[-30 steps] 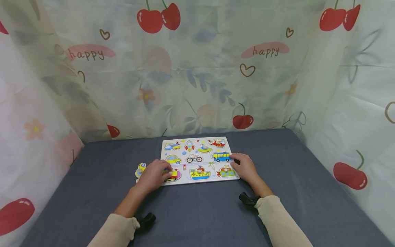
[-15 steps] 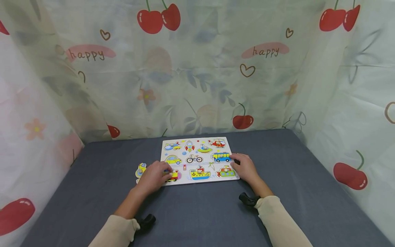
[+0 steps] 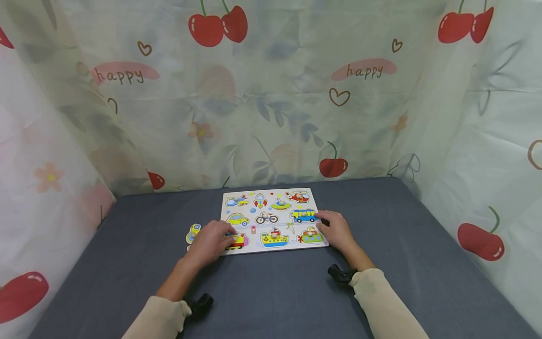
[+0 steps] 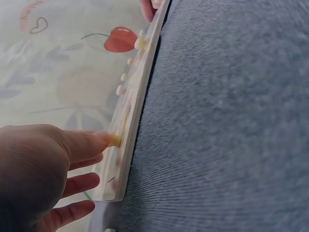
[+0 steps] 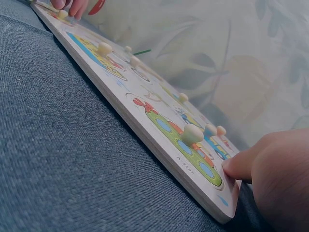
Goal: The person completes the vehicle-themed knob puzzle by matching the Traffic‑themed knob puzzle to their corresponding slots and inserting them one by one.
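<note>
A wooden peg puzzle board (image 3: 292, 230) printed with vehicles lies flat on the table. At its front left corner, my left hand (image 3: 210, 242) pinches the small knob (image 4: 115, 140) of the train piece (image 3: 241, 241) between thumb and finger; the train's left part is hidden. The other left fingers hang apart. My right hand (image 3: 337, 230) holds the board's right edge, its thumb (image 5: 236, 166) pressing the top face near the submarine piece (image 5: 179, 142). Its remaining fingers are mostly hidden. The bus piece (image 3: 303, 215) sits beside the index fingertip.
A yellow puzzle piece (image 3: 193, 232) lies on the dark grey table (image 3: 271, 292) left of the board, partly behind the left hand. Several other knobbed pieces sit in the board, among them a boat (image 3: 274, 238) and a car (image 3: 238, 219). Patterned curtains (image 3: 262, 103) surround the table.
</note>
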Motion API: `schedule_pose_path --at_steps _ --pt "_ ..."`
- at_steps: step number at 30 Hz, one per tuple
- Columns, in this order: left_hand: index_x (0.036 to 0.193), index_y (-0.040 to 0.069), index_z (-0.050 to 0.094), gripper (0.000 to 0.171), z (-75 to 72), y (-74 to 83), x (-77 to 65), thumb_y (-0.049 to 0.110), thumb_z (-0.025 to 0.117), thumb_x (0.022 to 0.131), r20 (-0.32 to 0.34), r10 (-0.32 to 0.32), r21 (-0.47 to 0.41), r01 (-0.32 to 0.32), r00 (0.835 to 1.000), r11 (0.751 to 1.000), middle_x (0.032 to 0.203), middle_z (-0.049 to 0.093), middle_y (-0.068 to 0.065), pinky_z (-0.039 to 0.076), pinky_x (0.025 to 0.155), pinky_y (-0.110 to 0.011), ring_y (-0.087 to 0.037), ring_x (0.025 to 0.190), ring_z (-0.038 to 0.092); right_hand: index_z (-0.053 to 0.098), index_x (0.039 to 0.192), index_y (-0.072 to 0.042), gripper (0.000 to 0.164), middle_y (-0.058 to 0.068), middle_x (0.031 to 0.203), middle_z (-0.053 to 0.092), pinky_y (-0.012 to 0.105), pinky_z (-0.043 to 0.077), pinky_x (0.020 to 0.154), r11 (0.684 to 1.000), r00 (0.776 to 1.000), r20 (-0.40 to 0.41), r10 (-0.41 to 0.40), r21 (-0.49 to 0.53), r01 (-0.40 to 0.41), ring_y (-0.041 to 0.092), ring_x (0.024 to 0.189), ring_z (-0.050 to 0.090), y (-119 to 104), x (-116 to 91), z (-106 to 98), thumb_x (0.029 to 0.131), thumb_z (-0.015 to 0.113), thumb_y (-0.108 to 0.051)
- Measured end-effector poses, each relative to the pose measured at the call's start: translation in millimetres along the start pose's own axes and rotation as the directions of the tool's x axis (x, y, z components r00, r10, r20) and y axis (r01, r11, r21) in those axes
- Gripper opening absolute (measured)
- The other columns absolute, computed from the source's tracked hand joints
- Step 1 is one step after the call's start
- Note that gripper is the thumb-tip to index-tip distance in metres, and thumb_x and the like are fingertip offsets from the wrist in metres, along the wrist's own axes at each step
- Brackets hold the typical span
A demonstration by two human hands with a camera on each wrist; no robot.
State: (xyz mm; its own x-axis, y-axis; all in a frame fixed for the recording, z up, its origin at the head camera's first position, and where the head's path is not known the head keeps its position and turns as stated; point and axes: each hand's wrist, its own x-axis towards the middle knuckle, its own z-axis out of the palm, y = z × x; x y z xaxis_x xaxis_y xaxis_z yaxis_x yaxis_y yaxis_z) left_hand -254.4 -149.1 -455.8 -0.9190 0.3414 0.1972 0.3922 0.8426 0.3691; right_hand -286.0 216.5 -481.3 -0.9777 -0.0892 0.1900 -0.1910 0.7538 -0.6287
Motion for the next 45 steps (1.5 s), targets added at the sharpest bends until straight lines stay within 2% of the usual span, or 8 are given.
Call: schedule_pose_path --at_steps 11,18,36,41,45 --pt "0.105 0.014 0.072 0.018 -10.0 -11.2 -4.5 0.019 0.074 0.088 -0.011 -0.092 -0.036 0.091 0.996 0.995 0.107 0.066 -0.002 0.045 0.085 -0.043 -0.022 0.096 0.053 0.063 0.128 -0.002 0.036 0.016 0.136 0.055 0.056 0.027 0.108 1.000 1.000 0.010 0.029 0.002 -0.029 0.036 0.134 0.037 0 0 1 0.094 0.063 -0.013" --pt "0.107 0.014 0.072 0.021 -13.2 -17.8 -7.1 0.019 0.074 0.087 -0.014 -0.140 -0.033 0.140 0.990 0.990 0.105 0.065 -0.003 0.048 0.084 -0.043 -0.020 0.093 0.053 0.063 0.127 -0.001 0.035 0.018 0.135 0.056 0.056 0.028 0.107 1.000 1.000 0.010 0.007 -0.019 -0.006 0.038 0.133 0.038 2 0 1 0.094 0.063 -0.012" --pt "0.096 0.013 0.073 0.014 -16.1 -38.3 -16.9 0.018 0.078 0.084 -0.131 -0.139 -0.011 0.139 0.982 0.990 0.090 0.062 0.000 0.048 0.073 -0.042 -0.021 0.088 0.054 0.064 0.127 -0.001 0.035 0.018 0.134 0.056 0.056 0.029 0.107 1.000 1.000 0.001 0.009 -0.010 -0.009 0.038 0.132 0.039 0 -1 0 0.093 0.064 -0.011" --pt "0.095 0.013 0.074 0.015 -16.4 -46.9 -19.5 0.019 0.079 0.083 -0.157 -0.165 -0.019 0.164 0.974 0.986 0.087 0.059 0.001 0.045 0.069 -0.038 -0.020 0.083 0.052 0.063 0.128 -0.001 0.035 0.017 0.135 0.056 0.056 0.029 0.107 1.000 1.000 0.004 0.013 -0.004 -0.013 0.038 0.132 0.038 0 0 1 0.094 0.063 -0.013" --pt "0.095 0.012 0.073 0.016 -17.2 -54.7 -21.0 0.020 0.078 0.083 -0.153 -0.187 -0.016 0.187 0.970 0.982 0.083 0.057 0.000 0.042 0.065 -0.037 -0.021 0.079 0.051 0.063 0.128 -0.001 0.036 0.017 0.135 0.056 0.056 0.029 0.107 1.000 1.000 0.001 0.012 -0.008 -0.012 0.037 0.132 0.039 0 0 1 0.094 0.063 -0.013"
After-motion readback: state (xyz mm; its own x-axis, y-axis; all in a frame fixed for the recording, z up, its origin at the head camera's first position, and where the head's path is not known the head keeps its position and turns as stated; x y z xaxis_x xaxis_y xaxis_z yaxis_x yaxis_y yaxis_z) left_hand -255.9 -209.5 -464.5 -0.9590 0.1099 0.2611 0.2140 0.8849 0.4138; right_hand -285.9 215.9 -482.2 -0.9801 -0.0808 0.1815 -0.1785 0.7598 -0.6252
